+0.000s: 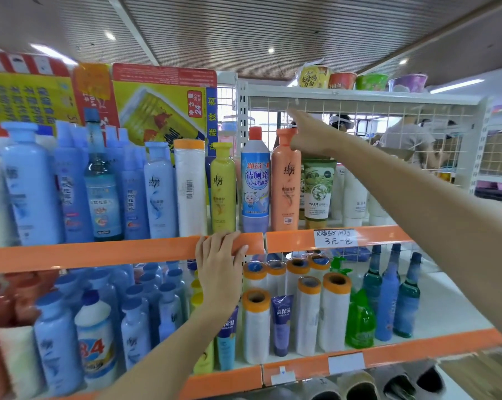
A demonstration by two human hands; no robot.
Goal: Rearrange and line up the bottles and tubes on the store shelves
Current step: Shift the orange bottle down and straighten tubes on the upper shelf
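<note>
Fingers [229, 241] of the left hand [219, 272] lie flat and spread over the orange shelf edge [99, 252], holding nothing. Right hand [310, 134] reaches up at one o'clock, behind the orange bottle's [286, 183] cap; whether its fingers grip anything, can't tell. At nine o'clock of that bottle stand the toilet cleaner bottle [255, 180] and yellow bottle [222, 189]; green tube [317, 192] at three o'clock.

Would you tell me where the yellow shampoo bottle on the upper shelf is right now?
The yellow bottle stands upright near the middle of the upper shelf, between a white orange-capped roll on its left and the red-capped toilet cleaner bottle on its right, above the left hand.
</note>
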